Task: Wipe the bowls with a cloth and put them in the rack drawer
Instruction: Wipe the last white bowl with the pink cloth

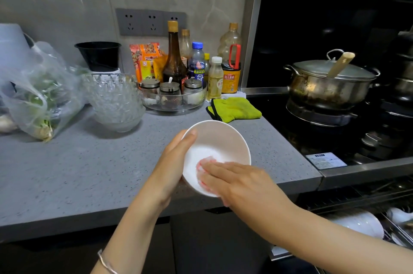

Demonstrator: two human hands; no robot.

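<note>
Where the right hand presses into the bowl, cloth barely shows.

Home kitchen: stove pot, condiment bottles.

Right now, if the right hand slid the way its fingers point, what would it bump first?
The pink cloth under the right hand; past that, probably the white bowl's inner wall, where the left hand grips.

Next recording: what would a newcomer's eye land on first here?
The white bowl at centre: the left hand holds its rim while the right hand presses a pink cloth inside. Next, the bright green cloth behind it, and the lidded steel pot on the stove at right.
</note>
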